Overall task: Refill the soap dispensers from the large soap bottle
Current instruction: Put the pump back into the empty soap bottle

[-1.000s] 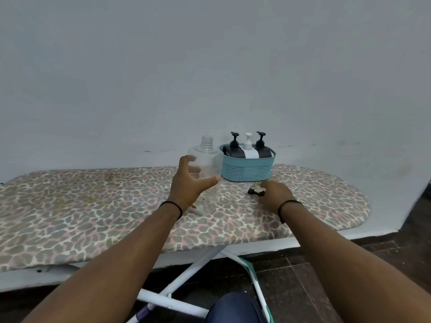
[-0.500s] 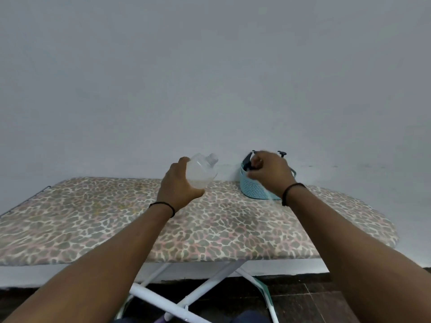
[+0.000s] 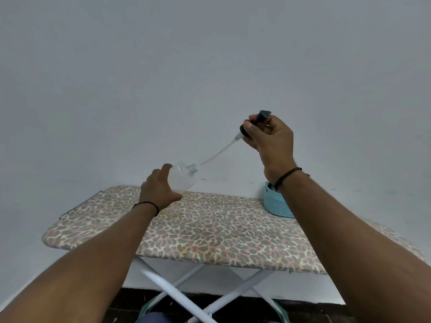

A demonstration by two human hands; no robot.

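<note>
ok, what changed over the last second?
Right hand took the black pump head off the board, raised it and is feeding its tube into the clear bottle, which the left hand lifted and tilted. Basket stayed on the ironing board.

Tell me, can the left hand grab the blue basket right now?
Probably not right away. The left hand is gripping the clear bottle, and the blue basket sits at the far right of the ironing board, behind the right forearm. It would need to let go first.
</note>
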